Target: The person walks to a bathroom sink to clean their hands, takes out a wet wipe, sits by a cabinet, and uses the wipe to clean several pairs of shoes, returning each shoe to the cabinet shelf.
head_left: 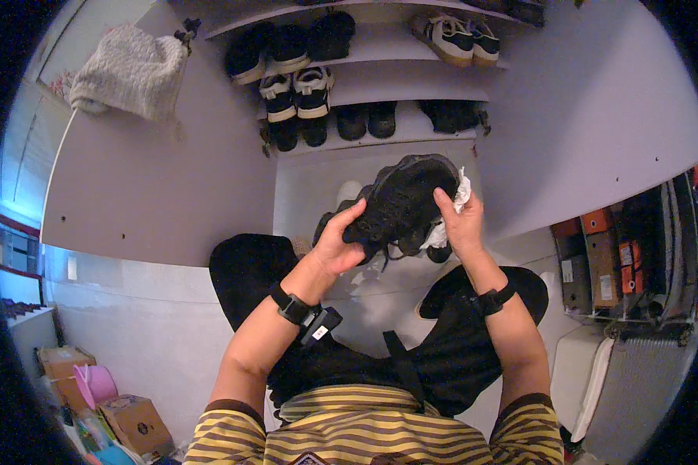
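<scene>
A black lace-up shoe is held tilted in front of me, between both hands. Gripping its lower left end is my left hand, thumb on top. My right hand has the other end, its thumb pressed on the shoe's dark face. A crumpled white tissue sticks out between that hand and the shoe's edge. Dark laces dangle underneath. Other dark footwear partly shows behind the held shoe, with much of it hidden.
Ahead, an open shoe cabinet bears black-and-white sneakers, white sneakers and dark shoes. Its doors spread to both sides; a knitted hat hangs on the left one. Cardboard boxes and a pink bucket stand lower left, a shoebox rack right.
</scene>
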`<state>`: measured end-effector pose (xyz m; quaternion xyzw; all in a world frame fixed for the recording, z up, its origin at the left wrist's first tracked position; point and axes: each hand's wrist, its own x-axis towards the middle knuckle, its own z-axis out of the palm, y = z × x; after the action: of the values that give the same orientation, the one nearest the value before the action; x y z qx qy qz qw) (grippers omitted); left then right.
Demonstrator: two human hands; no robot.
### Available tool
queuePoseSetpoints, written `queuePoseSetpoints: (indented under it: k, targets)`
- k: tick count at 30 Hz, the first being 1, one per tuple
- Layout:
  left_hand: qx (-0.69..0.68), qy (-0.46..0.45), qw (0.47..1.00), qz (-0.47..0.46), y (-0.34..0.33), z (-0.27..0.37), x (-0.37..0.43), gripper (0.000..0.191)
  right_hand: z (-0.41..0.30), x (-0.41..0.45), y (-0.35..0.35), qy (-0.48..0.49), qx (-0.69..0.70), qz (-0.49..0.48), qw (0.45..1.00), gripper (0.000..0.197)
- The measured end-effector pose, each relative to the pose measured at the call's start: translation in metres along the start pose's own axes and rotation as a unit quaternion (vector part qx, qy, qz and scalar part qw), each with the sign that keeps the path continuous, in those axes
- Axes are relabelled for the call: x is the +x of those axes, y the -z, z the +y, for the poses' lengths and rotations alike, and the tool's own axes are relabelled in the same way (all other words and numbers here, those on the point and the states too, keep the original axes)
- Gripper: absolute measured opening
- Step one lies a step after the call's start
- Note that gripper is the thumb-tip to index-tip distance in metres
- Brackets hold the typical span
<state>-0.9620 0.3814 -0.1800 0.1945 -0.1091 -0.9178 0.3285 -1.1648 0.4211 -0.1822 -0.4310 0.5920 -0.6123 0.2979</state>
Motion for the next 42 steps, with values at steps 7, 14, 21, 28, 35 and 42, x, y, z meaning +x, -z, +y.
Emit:
queuePoseSetpoints:
  k: [7, 14, 21, 28, 35, 42]
  targets:
    - [0.19, -0.002, 0.981, -0.027, 0.014, -0.01, 0.008, 0.04, 0.018, 0.035, 0.022, -0.113, 0.046, 0.125, 0.985, 0.042]
    - [0.453, -0.003, 0.889, 0.069, 0.007, -0.016, -0.001, 0.043, -0.053, 0.017, -0.031, 0.066, -0.052, 0.009, 0.996, 0.027]
    - [0.503, -0.135, 0.853, 0.041, 0.017, -0.025, -0.008, 0.032, -0.02, 0.047, -0.02, 0.491, -0.415, -0.065, 0.763, 0.019]
    - [0.28, -0.053, 0.958, 0.014, 0.062, -0.016, 0.013, 0.037, -0.045, 0.055, 0.009, 0.244, -0.204, 0.154, 0.935, 0.017]
    - [0.045, -0.019, 0.998, 0.048, 0.006, -0.024, -0.002, 0.026, 0.039, 0.09, 0.057, 0.162, -0.455, 0.096, 0.87, 0.016]
    - [0.031, -0.031, 0.998, 0.055, 0.012, -0.013, 0.006, 0.02, -0.043, 0.055, 0.006, 0.353, -0.262, 0.078, 0.895, 0.015]
